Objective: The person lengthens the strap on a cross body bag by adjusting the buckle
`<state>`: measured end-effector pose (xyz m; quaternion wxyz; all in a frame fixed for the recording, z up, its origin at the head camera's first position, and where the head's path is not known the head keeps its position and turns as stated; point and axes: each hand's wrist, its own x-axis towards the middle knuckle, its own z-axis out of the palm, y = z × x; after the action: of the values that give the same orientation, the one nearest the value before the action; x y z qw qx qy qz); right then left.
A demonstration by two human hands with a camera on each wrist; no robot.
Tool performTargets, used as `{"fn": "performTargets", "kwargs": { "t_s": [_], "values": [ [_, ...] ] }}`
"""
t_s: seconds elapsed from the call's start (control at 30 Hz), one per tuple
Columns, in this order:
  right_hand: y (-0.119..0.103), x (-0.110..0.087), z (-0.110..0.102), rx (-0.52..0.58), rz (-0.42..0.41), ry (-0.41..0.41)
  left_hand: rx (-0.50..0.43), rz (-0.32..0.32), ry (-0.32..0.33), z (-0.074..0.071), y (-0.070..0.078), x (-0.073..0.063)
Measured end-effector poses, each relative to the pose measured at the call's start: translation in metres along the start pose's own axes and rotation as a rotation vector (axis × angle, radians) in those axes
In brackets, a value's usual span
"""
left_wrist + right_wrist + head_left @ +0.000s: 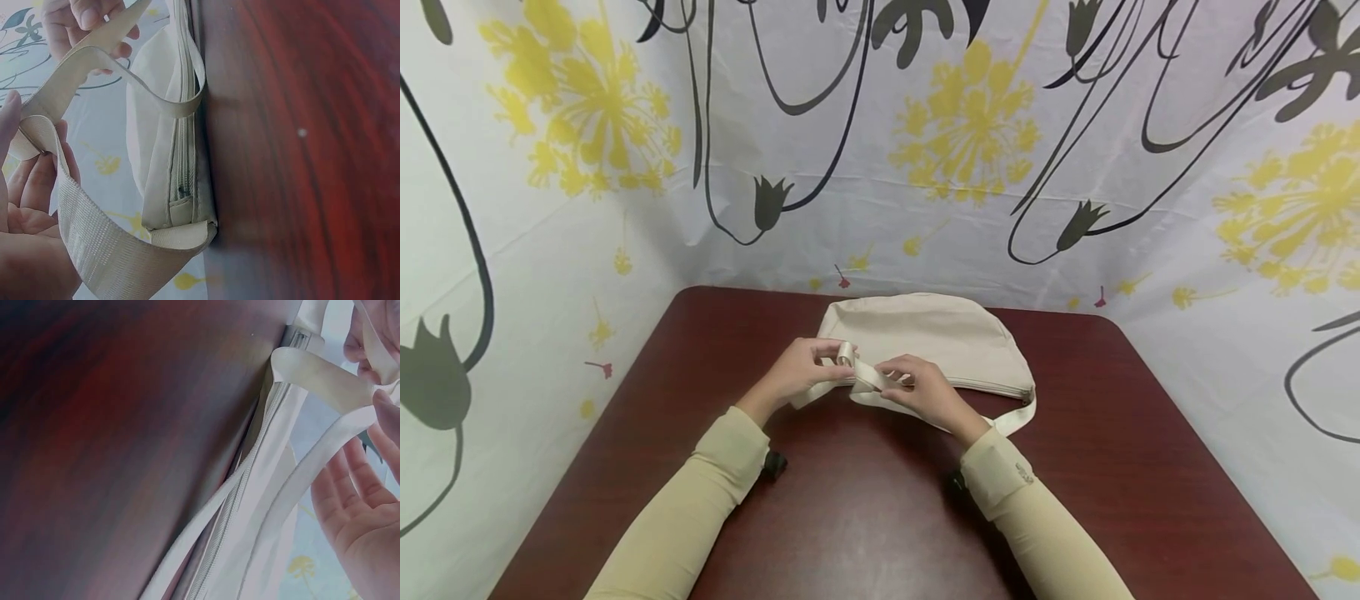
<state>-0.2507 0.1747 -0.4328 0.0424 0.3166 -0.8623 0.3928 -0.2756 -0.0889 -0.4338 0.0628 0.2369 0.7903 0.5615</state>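
Item Count

Centre of frame: one cream fabric half-moon bag (925, 333), one cream woven strap (100, 240), one bare left hand (792, 372), one bare right hand (931, 393). Lower half: two pale-beige fabric sleeves (673, 504), one dark-red wood-grain table (838, 517).

Dark red table (1135, 475); creased white backdrop (880, 200) on three sides, yellow flower print (973, 125).

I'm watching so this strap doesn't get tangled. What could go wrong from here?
The strap could end up twisted, since it bends in loose loops between the left hand, the right hand and the bag. It might also slip free, as both hands seem to hold it only with the fingers. And one loop passes in front of the zipper in the left wrist view, so it may catch there.
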Motion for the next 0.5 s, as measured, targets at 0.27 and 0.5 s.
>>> {"fn": "performTargets", "kwargs": {
  "t_s": [0.27, 0.5],
  "values": [
    [0.001, -0.0004, 0.0008, -0.041, 0.036, -0.003, -0.016, -0.017, 0.002, -0.0001, -0.0022, 0.0011],
    [-0.0017, -0.0011, 0.0002, -0.056, 0.025, -0.01, -0.005, -0.03, 0.004, 0.001, -0.0015, 0.0017]
  ]
}}
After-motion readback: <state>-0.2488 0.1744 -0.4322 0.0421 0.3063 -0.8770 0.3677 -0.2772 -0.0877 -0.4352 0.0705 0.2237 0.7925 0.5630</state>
